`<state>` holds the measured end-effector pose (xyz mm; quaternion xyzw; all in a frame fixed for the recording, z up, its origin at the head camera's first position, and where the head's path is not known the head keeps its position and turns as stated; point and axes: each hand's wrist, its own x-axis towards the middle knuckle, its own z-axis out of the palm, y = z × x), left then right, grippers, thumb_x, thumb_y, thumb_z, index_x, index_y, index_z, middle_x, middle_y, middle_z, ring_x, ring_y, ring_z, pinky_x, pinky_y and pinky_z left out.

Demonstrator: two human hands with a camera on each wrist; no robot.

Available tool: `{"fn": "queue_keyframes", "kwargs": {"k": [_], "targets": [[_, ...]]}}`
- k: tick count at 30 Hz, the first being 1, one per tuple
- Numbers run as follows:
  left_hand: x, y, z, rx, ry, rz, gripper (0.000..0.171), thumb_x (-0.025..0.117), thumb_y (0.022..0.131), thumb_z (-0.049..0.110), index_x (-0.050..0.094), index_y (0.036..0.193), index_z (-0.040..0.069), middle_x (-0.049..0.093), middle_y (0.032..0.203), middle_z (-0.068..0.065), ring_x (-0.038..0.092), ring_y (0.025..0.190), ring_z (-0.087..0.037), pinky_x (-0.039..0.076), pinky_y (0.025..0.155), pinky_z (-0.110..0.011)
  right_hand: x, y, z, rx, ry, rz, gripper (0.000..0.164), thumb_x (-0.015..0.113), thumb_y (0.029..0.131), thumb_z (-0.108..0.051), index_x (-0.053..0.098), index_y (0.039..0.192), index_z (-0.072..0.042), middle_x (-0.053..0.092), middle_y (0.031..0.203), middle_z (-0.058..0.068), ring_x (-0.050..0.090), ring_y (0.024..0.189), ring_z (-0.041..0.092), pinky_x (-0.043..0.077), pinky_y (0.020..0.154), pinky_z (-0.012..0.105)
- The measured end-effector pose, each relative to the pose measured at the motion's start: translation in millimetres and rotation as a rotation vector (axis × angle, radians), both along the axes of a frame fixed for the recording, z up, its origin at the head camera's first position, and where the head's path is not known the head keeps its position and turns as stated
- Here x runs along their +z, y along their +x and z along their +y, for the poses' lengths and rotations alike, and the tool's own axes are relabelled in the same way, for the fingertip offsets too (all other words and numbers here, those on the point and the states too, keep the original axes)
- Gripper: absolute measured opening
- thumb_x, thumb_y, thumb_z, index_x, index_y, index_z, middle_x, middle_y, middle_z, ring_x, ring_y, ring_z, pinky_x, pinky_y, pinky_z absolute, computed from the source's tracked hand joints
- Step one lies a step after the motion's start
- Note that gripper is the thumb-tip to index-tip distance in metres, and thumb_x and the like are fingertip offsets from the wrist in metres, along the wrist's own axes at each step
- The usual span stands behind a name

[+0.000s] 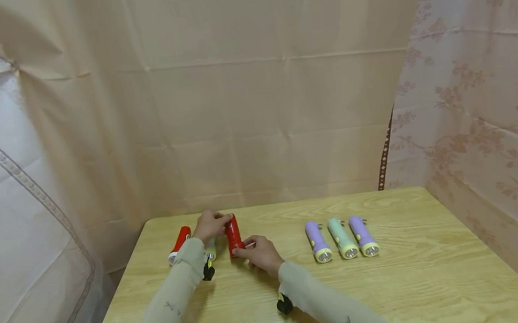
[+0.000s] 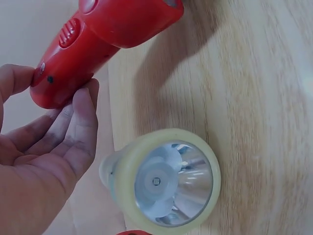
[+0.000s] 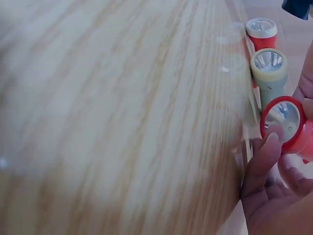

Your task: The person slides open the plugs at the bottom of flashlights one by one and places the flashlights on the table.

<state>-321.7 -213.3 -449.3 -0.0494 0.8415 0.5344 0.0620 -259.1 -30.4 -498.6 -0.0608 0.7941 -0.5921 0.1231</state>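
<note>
head view: red flashlight held left of centre, near far edge of counter. left grip pinches tail; right grip pinches head rim. two-ended hold probably steadies its angle. toward far left corner: pale green flashlight, white-rimmed red flashlight. right of centre: purple flashlight, mint flashlight, second purple flashlight. lenses face near edge, seemingly for uniform direction. no container shows.

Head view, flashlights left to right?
White-rimmed red flashlight → partly hidden pale-green flashlight → held all-red flashlight → first purple flashlight → mint flashlight → second purple flashlight
</note>
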Motion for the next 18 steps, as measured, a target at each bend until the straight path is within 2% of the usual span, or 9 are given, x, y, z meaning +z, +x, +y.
{"fn": "queue_keyframes", "kwargs": {"k": [7,13,18], "targets": [[-2.4,5.3,-3,0.015,0.118,0.009,0.035,0.066,0.103,0.022,0.068,0.123,-0.007,0.069,0.116,-0.021,0.071,0.092,-0.026,0.058,0.091,-0.048,-3.5,0.5,8,0.047,-0.141,-0.078,0.048,0.071,0.097,-0.044,0.063,0.122,-0.004,0.073,0.089,0.017,0.061,0.054,0.015,0.049,0.046,0.026],[2.4,9.0,1,-0.006,0.233,0.022,0.034,0.062,0.104,0.021,0.066,0.125,-0.006,0.069,0.115,-0.021,0.071,0.092,-0.024,0.055,0.095,-0.051,0.3,-2.8,24,0.135,-0.327,-0.191,0.055,0.068,0.099,-0.045,0.064,0.129,0.000,0.069,0.111,0.018,0.060,0.060,0.012,0.048,0.050,0.023],[5.1,12.3,6,0.009,0.230,0.019,0.033,0.063,0.103,0.021,0.068,0.122,-0.005,0.070,0.113,-0.019,0.071,0.091,-0.024,0.057,0.093,-0.049,0.9,-3.9,32,0.211,-0.364,-0.226,0.055,0.069,0.098,-0.042,0.064,0.133,0.001,0.070,0.119,0.013,0.060,0.064,0.011,0.048,0.053,0.023]]}}
